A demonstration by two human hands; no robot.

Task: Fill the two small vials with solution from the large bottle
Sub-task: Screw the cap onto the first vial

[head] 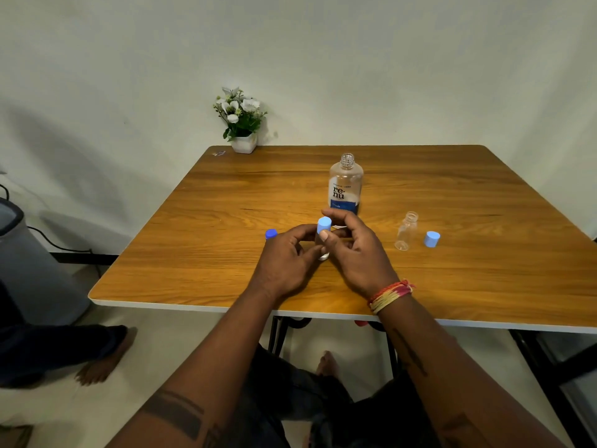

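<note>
Vial [323, 250] with a pale blue cap [324, 225], mid-frame before the uncapped large bottle [345, 185], is pinched by both left hand [284, 261] and right hand [355, 253], apparently twisting the cap; the open second vial [406, 231] at right likely needs filling next.

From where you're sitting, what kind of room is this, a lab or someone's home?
Probably a plain home or office room, not a lab: a wood-topped folding table against a bare wall, a small pot of artificial white flowers in the corner, and bare feet on the tiled floor.
</note>
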